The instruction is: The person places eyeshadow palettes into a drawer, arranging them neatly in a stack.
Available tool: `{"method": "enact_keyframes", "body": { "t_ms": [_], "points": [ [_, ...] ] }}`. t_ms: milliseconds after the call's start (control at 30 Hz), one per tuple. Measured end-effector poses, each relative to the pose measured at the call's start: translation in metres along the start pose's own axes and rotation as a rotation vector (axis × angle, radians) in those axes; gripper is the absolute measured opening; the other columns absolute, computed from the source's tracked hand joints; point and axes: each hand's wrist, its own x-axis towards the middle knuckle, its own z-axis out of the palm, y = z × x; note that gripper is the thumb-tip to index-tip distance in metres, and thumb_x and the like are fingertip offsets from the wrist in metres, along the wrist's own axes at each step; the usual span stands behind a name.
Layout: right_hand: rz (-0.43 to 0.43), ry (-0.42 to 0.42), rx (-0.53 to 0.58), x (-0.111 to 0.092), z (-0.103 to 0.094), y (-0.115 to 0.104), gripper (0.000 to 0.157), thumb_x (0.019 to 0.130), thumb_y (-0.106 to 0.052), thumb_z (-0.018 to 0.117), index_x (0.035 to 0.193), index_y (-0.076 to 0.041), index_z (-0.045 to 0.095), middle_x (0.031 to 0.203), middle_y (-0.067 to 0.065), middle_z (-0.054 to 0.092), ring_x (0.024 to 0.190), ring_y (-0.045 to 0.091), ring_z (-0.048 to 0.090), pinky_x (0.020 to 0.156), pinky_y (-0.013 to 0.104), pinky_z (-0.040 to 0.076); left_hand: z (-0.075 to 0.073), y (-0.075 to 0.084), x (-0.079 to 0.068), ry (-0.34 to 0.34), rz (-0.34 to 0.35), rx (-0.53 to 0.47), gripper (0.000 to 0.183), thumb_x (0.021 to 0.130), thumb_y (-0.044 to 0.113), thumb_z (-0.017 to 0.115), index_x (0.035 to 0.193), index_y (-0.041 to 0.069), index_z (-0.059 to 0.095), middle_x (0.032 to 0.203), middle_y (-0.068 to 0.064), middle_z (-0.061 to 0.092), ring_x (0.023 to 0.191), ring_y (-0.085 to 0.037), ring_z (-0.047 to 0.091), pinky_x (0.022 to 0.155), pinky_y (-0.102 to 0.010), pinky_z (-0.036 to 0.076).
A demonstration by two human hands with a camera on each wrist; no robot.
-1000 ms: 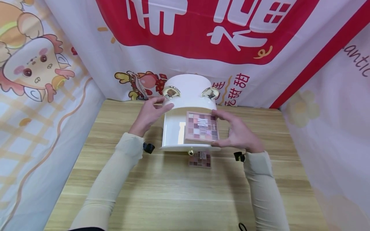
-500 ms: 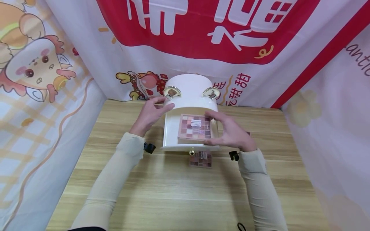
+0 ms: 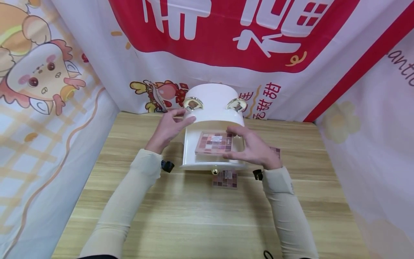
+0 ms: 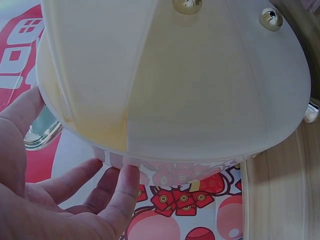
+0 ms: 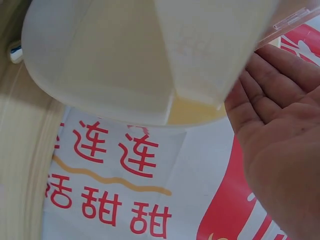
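Observation:
A white storage box (image 3: 215, 97) with two round gold-rimmed eyes stands at the back of the table, its drawer (image 3: 198, 166) pulled out. My left hand (image 3: 168, 130) holds the box's left side, thumb at the front upper edge; in the left wrist view its fingers (image 4: 127, 187) touch the outer wall. Between thumb and fingers, my right hand (image 3: 257, 148) grips the right side of a pink eyeshadow palette (image 3: 213, 143) over the drawer. The palette is tilted, its left part inside the drawer's outline. In the right wrist view, its clear edge (image 5: 295, 20) shows above the fingers.
Another eyeshadow palette (image 3: 224, 180) lies on the wooden table (image 3: 200, 223), partly under the drawer front with its gold knob (image 3: 215, 170). Part of a further palette (image 3: 276, 151) shows behind my right wrist. Printed cloth (image 3: 155, 61) hangs close behind the box.
My right hand has moved left with the palette, which has shifted from the drawer's right side toward its middle and tipped. My left hand has stayed on the box.

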Motion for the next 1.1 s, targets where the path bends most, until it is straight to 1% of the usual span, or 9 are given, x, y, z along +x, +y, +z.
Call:
{"method": "enact_keyframes", "body": {
  "t_ms": [200,400,633,833,933,1100],
  "points": [
    [0.001,0.004,-0.041,0.004,0.003,-0.001,0.097,0.072,-0.054,0.085,0.145,-0.001,0.049,0.137,0.011,0.058,0.128,0.027,0.051,0.110,0.051,0.037,-0.001,0.001,-0.001,-0.002,0.006,-0.006,0.092,0.074,0.068,0.078,0.148,0.018,0.050,0.147,0.001,0.048,0.125,-0.022,0.051,0.099,-0.041,0.049],
    [0.037,-0.023,-0.089,0.007,0.006,-0.004,0.107,0.070,-0.058,0.085,0.149,0.000,0.043,0.144,0.014,0.052,0.135,0.030,0.045,0.113,0.052,0.033,-0.001,0.001,0.000,-0.003,0.009,-0.016,0.090,0.075,0.066,0.079,0.147,0.019,0.051,0.147,0.002,0.049,0.123,-0.020,0.051,0.099,-0.040,0.050],
    [0.032,-0.044,-0.163,0.009,0.008,-0.007,0.110,0.069,-0.053,0.087,0.151,0.003,0.038,0.150,0.019,0.046,0.137,0.035,0.042,0.113,0.052,0.033,0.000,0.000,0.001,-0.005,0.024,-0.035,0.087,0.078,0.061,0.080,0.147,0.016,0.051,0.147,-0.001,0.048,0.123,-0.023,0.052,0.099,-0.041,0.050],
    [0.066,-0.053,-0.233,0.010,0.012,-0.008,0.113,0.066,-0.051,0.090,0.152,0.000,0.038,0.151,0.017,0.046,0.138,0.035,0.041,0.113,0.053,0.033,0.000,0.000,0.000,-0.004,0.010,-0.021,0.089,0.077,0.062,0.079,0.147,0.017,0.051,0.148,-0.001,0.048,0.124,-0.022,0.051,0.099,-0.041,0.050],
    [0.079,-0.060,-0.253,0.011,0.013,-0.009,0.115,0.065,-0.050,0.092,0.153,0.000,0.037,0.153,0.017,0.042,0.140,0.035,0.038,0.114,0.053,0.032,0.000,-0.001,0.001,0.000,0.011,-0.018,0.089,0.077,0.063,0.079,0.148,0.017,0.051,0.147,-0.001,0.049,0.123,-0.022,0.052,0.098,-0.041,0.050],
    [0.057,-0.072,-0.282,0.013,0.014,-0.007,0.119,0.065,-0.053,0.091,0.153,0.002,0.034,0.155,0.021,0.037,0.142,0.037,0.035,0.116,0.052,0.029,0.001,-0.002,0.002,0.000,0.008,-0.016,0.089,0.077,0.063,0.079,0.148,0.018,0.050,0.147,-0.001,0.048,0.123,-0.022,0.052,0.098,-0.041,0.050]
  ]
}}
